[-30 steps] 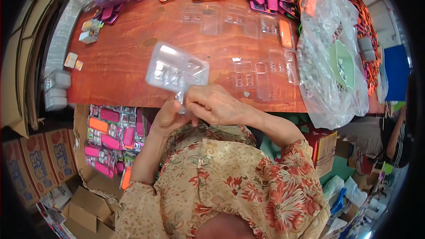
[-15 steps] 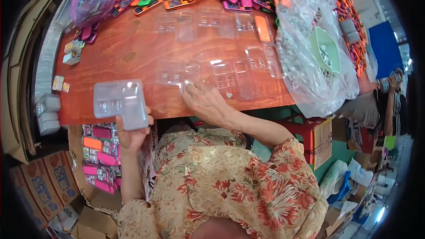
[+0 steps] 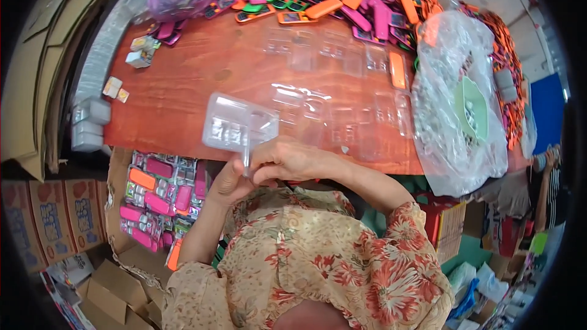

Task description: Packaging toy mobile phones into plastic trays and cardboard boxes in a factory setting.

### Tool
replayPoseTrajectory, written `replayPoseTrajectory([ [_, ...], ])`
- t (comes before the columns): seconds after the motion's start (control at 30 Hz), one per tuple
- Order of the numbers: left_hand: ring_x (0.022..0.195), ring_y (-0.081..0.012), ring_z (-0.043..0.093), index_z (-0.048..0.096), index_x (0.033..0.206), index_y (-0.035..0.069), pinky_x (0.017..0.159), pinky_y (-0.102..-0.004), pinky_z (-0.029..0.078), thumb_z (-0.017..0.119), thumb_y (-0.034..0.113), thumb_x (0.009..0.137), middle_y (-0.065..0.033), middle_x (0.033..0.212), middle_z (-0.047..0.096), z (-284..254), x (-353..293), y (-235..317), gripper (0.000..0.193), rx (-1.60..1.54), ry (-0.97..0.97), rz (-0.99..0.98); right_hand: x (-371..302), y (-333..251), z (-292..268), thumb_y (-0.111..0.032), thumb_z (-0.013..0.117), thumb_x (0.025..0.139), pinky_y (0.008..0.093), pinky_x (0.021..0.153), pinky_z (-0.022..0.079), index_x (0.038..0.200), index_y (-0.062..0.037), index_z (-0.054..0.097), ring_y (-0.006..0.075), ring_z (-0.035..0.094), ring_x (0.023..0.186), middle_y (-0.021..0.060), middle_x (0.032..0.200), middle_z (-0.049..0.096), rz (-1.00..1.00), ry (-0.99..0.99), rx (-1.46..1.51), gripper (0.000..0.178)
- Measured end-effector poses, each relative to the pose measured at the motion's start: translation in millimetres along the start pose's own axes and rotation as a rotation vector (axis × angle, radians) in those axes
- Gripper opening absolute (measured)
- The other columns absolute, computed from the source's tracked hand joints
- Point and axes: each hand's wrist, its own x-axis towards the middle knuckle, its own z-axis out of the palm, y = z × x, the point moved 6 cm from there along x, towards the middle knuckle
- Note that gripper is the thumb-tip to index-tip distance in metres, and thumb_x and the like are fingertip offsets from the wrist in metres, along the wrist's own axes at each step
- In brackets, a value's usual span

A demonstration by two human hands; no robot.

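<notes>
Pinching clear plastic tray (image 3: 229,123) w/ L hand (image 3: 226,184) nr table (image 3: 171,98); R hand (image 3: 288,160) curled at tray's lower end, grip can't tell.

Workstation Layout

Phone-shaped pieces (image 3: 306,0) lie along the far side of the table (image 3: 183,101). Before them: blister trays (image 3: 302,56), in two rows. Right of rows: bag (image 3: 437,104), basin (image 3: 468,91) on or in it. Near edge: left hand (image 3: 229,182) with held tray (image 3: 229,123); right hand (image 3: 286,157) beside it. Below, left: carton (image 3: 117,192) containing packs (image 3: 160,170).
</notes>
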Motion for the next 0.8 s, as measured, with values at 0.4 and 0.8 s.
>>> replayPoseTrajectory([
  [0.4, 0.080, -0.0306, 0.057, 0.037, 0.117, 0.002, 0.062, -0.0381, 0.052, 0.058, 0.049, 0.071, -0.0194, 0.101, 0.052, -49, -4, 38, 0.069, -0.287, -0.091, 0.303, 65, -12, -87, -0.007, 0.053, 0.075, 0.0309, 0.054, 0.041, 0.075, -0.0002, 0.046, 0.0251, 0.049, 0.059, 0.0116, 0.066, 0.047, -0.223, 0.467, -0.542, 0.010],
  [0.8, 0.088, -0.0339, 0.055, 0.038, 0.116, 0.000, 0.072, -0.0399, 0.050, 0.058, 0.051, 0.068, -0.0180, 0.103, 0.051, -59, -11, 58, 0.073, -0.266, 0.074, 0.403, 108, 81, -90, -0.018, 0.053, 0.076, 0.0380, 0.047, 0.041, 0.085, -0.0043, 0.054, 0.0301, 0.055, 0.062, 0.0144, 0.072, 0.053, 0.068, 0.548, -0.998, 0.016],
])
